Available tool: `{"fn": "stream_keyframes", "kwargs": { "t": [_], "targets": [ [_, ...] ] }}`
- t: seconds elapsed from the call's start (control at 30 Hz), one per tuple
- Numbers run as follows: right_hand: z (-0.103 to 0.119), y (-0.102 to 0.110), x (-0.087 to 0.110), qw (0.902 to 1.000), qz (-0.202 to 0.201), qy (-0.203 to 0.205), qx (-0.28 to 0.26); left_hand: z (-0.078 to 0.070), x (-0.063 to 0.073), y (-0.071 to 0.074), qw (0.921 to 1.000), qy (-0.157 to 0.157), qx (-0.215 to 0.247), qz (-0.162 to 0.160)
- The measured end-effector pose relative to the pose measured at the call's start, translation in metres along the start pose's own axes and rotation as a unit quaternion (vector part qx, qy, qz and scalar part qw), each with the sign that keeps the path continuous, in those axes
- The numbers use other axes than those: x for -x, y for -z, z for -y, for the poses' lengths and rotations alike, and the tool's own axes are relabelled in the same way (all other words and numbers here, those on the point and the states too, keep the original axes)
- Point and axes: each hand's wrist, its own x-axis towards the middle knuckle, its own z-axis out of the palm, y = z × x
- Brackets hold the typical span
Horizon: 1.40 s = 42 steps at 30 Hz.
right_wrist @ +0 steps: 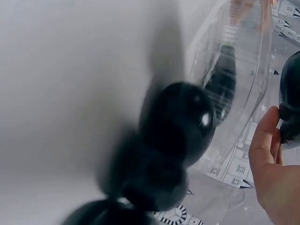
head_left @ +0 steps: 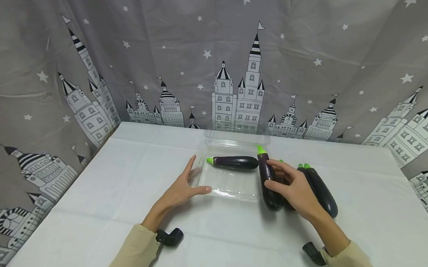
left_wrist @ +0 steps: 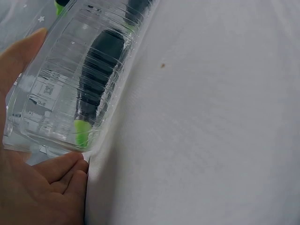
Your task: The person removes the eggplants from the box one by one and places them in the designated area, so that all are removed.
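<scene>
A clear plastic clamshell container (head_left: 229, 187) lies opened on the table with its lid (head_left: 237, 142) at the back. Inside it an eggplant (head_left: 234, 162) lies crosswise, green stem to the left. My left hand (head_left: 181, 192) is at the container's left near corner, thumb spread from the straight fingers, along its wall. My right hand (head_left: 293, 187) grips a second eggplant (head_left: 268, 181) between thumb and fingers, its green stem pointing away, overlapping the container's right edge. In the right wrist view, the right hand's thumb (right_wrist: 265, 136) presses against a dark eggplant (right_wrist: 291, 89).
More eggplants (head_left: 321, 191) lie right of the container, partly hidden behind my right hand. The table has a white cloth (head_left: 154, 146). A grey curtain (head_left: 190, 34) printed with castles and stars hangs at the table's back edge.
</scene>
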Motion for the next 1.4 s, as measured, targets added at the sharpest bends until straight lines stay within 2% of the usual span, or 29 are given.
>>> {"fn": "stream_keyframes", "kwargs": {
  "t": [0.27, 0.6, 0.87, 1.07, 1.27, 1.4],
  "targets": [
    [-0.01, 0.023, 0.026, 0.9987, -0.01, 0.01, 0.049, -0.001, 0.0, 0.0, 1.0, 0.007, 0.001, 0.001],
    [-0.015, 0.048, 0.047, 0.9988, -0.024, 0.003, 0.042, 0.001, 0.0, 0.001, 1.0, 0.003, -0.002, -0.001],
    [-0.025, 0.068, 0.062, 0.9963, -0.052, -0.007, 0.069, 0.0, 0.0, 0.0, 1.0, 0.004, -0.005, -0.001],
    [-0.036, 0.082, 0.069, 0.9934, -0.08, -0.007, 0.082, -0.003, 0.001, 0.0, 1.0, 0.0, -0.004, 0.002],
    [-0.048, 0.1, 0.071, 0.9898, -0.102, -0.025, 0.096, -0.004, 0.002, 0.0, 1.0, 0.001, -0.001, 0.0],
    [-0.056, 0.109, 0.071, 0.9881, -0.122, -0.035, 0.088, -0.001, 0.0, 0.0, 1.0, 0.004, -0.005, -0.003]
  ]
}}
